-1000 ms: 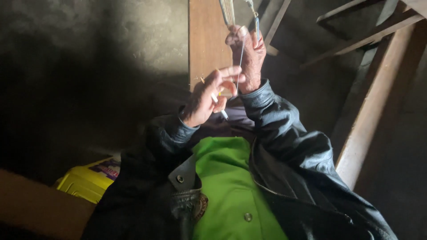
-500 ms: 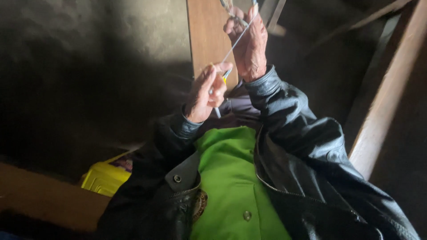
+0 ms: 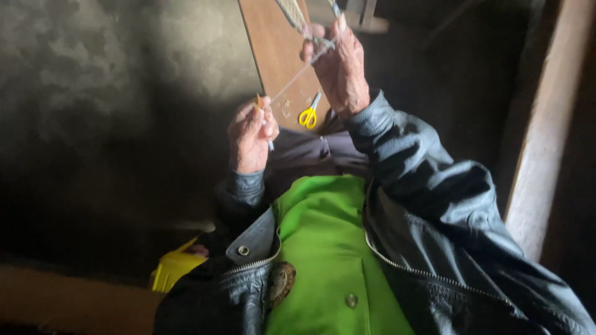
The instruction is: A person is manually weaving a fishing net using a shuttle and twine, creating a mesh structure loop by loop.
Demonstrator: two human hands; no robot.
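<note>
My left hand [image 3: 251, 133] has drawn away from my right hand [image 3: 338, 65], moving out to the left, so the thin thread [image 3: 297, 75] between them now runs longer and slanted instead of nearly straight down. With the hands apart, the small yellow-handled scissors [image 3: 308, 115] lying on the wooden board [image 3: 273, 56] have come into sight. The yellow box [image 3: 172, 268] by my jacket now shows much less of itself.
</note>
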